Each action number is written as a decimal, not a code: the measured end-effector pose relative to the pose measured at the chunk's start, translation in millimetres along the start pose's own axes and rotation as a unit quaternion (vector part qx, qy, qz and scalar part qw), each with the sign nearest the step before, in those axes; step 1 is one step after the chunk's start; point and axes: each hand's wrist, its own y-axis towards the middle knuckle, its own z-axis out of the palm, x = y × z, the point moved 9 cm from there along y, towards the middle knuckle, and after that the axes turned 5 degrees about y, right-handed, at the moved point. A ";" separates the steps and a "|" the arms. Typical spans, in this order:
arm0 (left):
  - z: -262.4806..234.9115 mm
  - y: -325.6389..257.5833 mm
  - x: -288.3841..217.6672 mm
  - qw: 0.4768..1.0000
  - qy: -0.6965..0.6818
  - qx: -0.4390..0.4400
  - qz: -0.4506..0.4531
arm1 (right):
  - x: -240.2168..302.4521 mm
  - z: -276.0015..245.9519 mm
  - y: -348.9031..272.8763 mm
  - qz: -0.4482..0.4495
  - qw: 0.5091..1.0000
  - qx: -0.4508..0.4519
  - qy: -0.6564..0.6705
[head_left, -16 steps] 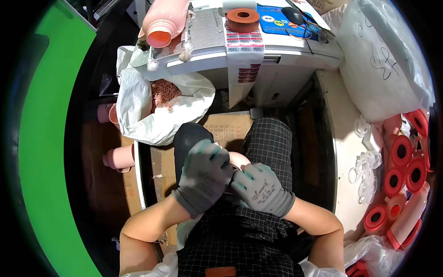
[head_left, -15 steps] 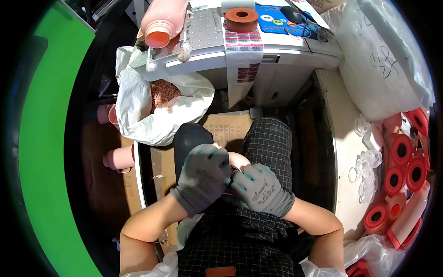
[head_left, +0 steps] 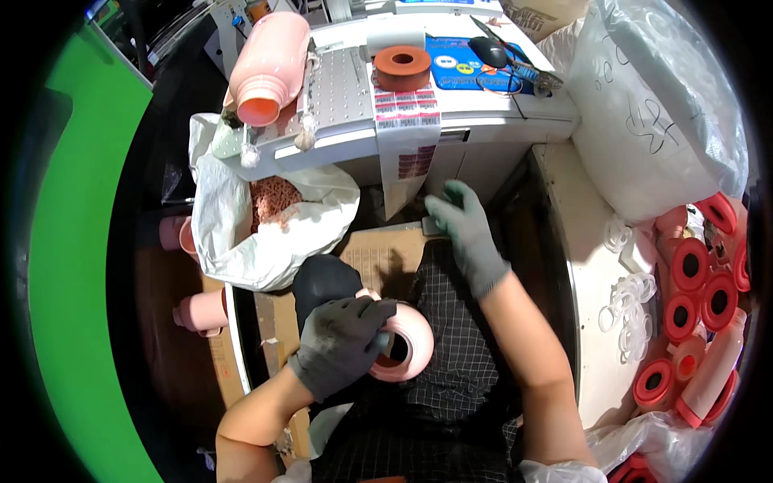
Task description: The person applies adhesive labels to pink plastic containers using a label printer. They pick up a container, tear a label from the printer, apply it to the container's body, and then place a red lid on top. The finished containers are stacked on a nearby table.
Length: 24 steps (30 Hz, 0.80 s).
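Over my lap, my left hand [head_left: 338,338] in a grey glove is closed on a pink plastic bottle [head_left: 419,342]. Its round mouth faces up and looks dark inside; the lower part is hidden by the hand and my legs. Away from the bottle, my right hand [head_left: 465,233], gloved the same way, is held out in front of the cabinet with its fingers stretched and nothing seen in them.
A white sack [head_left: 322,233] with pink scraps stands ahead on the left. On the worktop lie a large pink bottle [head_left: 270,64] and an orange-brown tape roll [head_left: 403,68]. White rings [head_left: 632,314] and red-rimmed pink parts [head_left: 691,266] lie on the right bench.
My right hand has left the bottle and moved forward and up, its fingers opening out. My left hand stays on the bottle, whose mouth now shows. The whole view has shifted slightly.
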 end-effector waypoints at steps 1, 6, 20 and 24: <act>-5.1 4.9 2.4 0.999 -0.048 -0.006 0.013 | -13.2 -1.1 44.6 0.004 1.000 -0.005 0.012; -31.1 7.7 21.4 0.983 -0.133 -0.114 0.057 | -47.3 -1.2 136.6 0.088 0.982 -0.016 -0.168; -21.2 184.0 64.8 0.923 0.161 -0.338 0.087 | 16.2 20.3 61.6 -0.060 0.994 0.047 0.077; -10.3 196.4 64.3 0.915 0.165 -0.354 0.095 | 19.8 14.1 60.6 -0.079 0.992 0.044 0.091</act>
